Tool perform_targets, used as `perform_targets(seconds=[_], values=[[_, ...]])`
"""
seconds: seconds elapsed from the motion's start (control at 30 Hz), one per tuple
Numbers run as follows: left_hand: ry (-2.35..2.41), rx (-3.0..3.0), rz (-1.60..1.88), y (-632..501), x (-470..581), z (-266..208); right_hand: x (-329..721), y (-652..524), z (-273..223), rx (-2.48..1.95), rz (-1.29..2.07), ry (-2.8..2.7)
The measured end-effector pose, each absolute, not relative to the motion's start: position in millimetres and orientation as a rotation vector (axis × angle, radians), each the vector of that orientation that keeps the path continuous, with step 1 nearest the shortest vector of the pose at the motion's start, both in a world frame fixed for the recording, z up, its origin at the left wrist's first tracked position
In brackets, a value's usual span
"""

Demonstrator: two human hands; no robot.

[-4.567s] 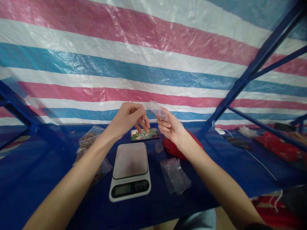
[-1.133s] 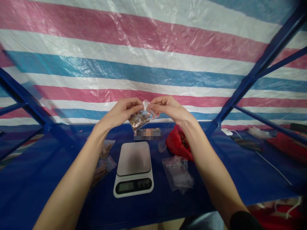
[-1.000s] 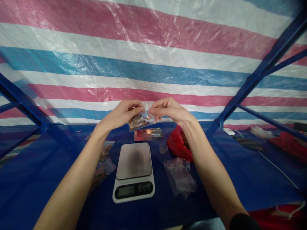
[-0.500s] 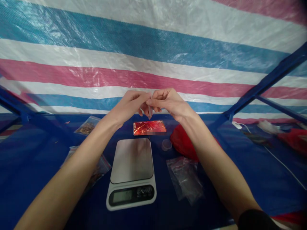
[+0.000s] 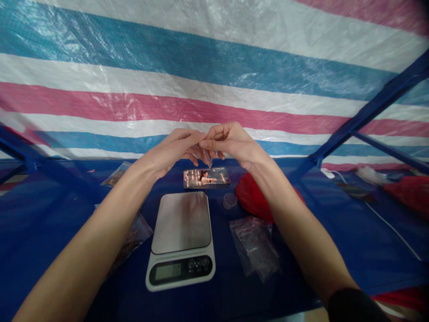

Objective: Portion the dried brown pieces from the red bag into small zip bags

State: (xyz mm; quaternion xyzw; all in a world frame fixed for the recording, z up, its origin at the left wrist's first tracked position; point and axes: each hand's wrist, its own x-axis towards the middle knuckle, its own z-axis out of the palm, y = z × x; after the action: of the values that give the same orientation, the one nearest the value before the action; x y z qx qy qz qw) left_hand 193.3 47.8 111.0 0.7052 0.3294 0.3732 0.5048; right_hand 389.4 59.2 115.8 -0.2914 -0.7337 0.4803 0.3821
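My left hand and my right hand meet above the far side of the blue table, fingertips pinched together. Between them hangs a small clear plastic bag, mostly hidden by the fingers. Just below lies a phone with its screen lit. Nearer to me stands a kitchen scale with a bare steel plate; its display digits are too blurred to read surely. A small clear cup sits right of the scale, and flat empty zip bags lie in front of it.
Red cloth or a red bag lies partly under my right forearm. Zip bags with brown contents are at the left, partly behind my left arm. Blue metal bars frame both sides, and a striped tarp hangs behind. A white cable runs at right.
The phone's picture has switched from red to a scene with a figure. My hands stay together on the plastic bag, with small finger shifts. The whole view has shifted slightly.
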Motion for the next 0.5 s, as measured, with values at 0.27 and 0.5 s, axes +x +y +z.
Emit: perform_targets(seconds=[0.27,0.5], values=[[0.916,1.922,0.925,45,193,118,396,58,119,-0.803,1.191,-1.876],[0.929,2.159,0.825,40,193,122,394,56,119,-0.765,1.121,-1.994]])
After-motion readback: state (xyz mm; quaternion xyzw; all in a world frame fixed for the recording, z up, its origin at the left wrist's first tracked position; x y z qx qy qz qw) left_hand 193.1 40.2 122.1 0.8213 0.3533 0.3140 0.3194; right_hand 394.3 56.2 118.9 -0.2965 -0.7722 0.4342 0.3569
